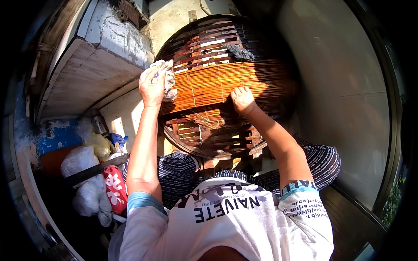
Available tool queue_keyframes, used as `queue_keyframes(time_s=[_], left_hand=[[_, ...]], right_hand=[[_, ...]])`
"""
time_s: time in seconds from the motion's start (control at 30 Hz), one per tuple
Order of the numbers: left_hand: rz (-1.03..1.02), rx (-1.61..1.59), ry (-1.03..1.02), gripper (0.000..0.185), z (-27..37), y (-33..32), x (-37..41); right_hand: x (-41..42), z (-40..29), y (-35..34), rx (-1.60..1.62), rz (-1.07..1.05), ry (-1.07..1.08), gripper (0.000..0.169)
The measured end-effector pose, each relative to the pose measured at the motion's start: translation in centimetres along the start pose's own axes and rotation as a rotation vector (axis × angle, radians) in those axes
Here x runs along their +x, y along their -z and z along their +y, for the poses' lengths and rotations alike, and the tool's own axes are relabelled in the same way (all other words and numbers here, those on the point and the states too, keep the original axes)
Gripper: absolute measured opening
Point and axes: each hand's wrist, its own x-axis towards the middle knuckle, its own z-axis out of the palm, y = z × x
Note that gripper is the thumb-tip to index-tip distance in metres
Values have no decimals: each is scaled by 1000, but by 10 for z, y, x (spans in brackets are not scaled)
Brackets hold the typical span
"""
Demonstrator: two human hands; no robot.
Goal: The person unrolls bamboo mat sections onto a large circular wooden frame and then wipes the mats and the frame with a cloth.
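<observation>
A mat of thin brown sticks tied with string lies across a round woven slatted tray. My left hand grips a crumpled pale cloth at the mat's left end; something small and purple shows between the fingers. My right hand rests on the mat's near part with its fingers curled; whether it pinches the sticks is hidden. Beyond the mat, a grey metal scouring pad sits on the tray's slats. Loose string lies over the mat's near, folded-looking edge.
A cracked, whitish block-like ledge stands at the upper left. Plastic bags, a red bag with white print and a dark wooden bar are at the left. A large pale panel rises on the right.
</observation>
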Motion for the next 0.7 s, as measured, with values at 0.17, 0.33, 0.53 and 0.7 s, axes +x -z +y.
queue_keyframes(time_s=[0.17,0.33,0.53,0.7], left_hand=[[-96,-75,-49,22,54,-31,-28],[-206,-414,166,21,82,-79,-89],[-460,-558,400,53,63,-112,-137],[-635,316,462,56,-1,-116,-138]], right_hand=[[-56,-24,-36,116,48,-90,11],[-28,-41,-11,1203,390,-581,22],[0,-56,18,2471,320,-845,34],[-2,-62,19,482,338,-486,31]])
